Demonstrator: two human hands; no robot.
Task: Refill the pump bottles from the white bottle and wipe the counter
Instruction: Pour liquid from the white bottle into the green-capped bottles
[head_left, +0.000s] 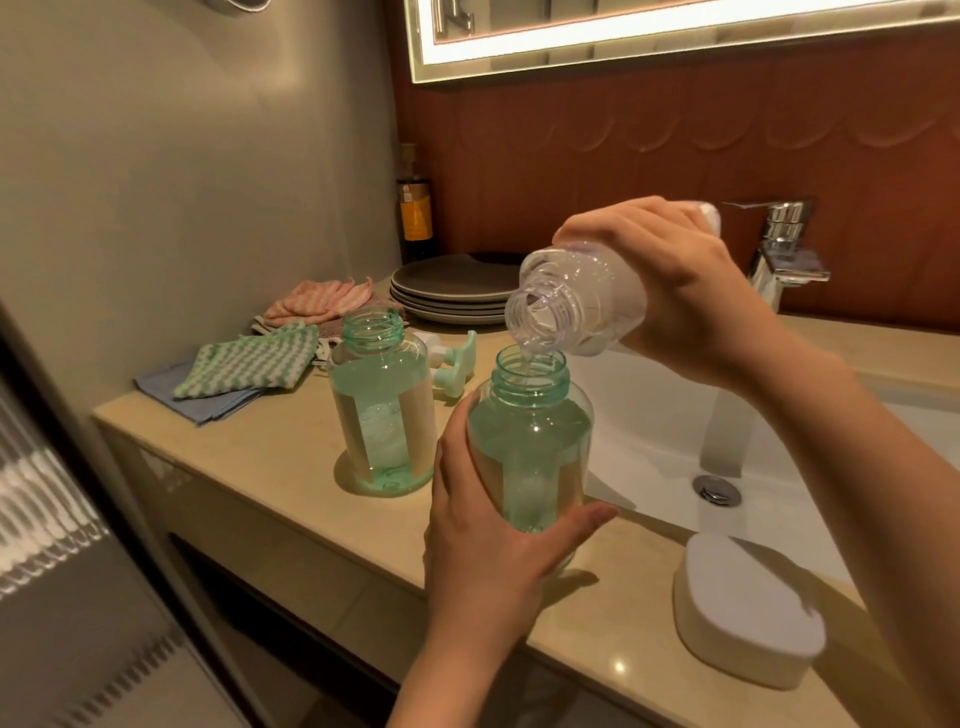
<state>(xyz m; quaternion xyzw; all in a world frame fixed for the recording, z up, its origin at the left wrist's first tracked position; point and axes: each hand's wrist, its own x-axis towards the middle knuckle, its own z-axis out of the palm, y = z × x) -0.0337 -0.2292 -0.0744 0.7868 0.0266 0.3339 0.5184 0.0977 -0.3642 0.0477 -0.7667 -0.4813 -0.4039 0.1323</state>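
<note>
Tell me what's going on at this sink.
A person is refilling pump bottles. The right hand tips the white bottle, uncapped, over the open neck of a green pump bottle that the left hand grips near the front edge of the counter, and a thin stream runs in. A second green bottle stands open on the counter, partly filled, with the pump heads lying behind it. The folded cloths lie untouched further back, so wiping hasn't started.
</note>
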